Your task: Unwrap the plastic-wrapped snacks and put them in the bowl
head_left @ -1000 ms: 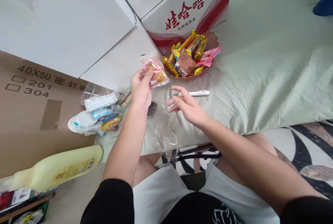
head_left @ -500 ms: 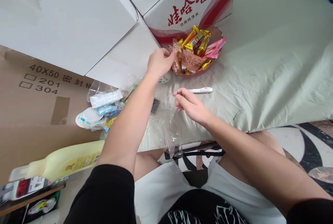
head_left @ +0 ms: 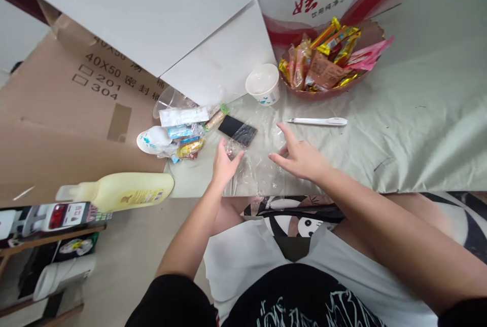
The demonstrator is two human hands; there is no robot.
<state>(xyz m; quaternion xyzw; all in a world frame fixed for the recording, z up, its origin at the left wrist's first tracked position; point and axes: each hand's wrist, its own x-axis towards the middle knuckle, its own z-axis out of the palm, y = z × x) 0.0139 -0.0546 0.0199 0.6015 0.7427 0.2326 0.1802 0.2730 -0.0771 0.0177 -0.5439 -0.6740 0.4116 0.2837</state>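
The person [head_left: 300,294] seated here holds left hand [head_left: 223,167] and right hand [head_left: 300,157] apart, spread loosely, at either side of crumpled clear film [head_left: 262,159] on pale cloth [head_left: 403,139], near a paper cup [head_left: 263,84] and a bowl [head_left: 325,95] of wrapped snacks [head_left: 323,71].

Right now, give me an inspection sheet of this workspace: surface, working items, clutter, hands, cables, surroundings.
Surface: pale cloth, creased.
Working items: reddish bowl piled with wrapped snacks; clear plastic lying between the hands.
Clutter: paper cup left of the bowl; dark rectangular item; white pen-like item; heap of wrapped packs; yellowish bottle on its side.
Left hand: open, no item seen in its grip.
Right hand: open, fingers spread, below the pen-like item in view.
Cables: none clearly seen.
Surroundings: white carton behind the bowl; brown carton at left.
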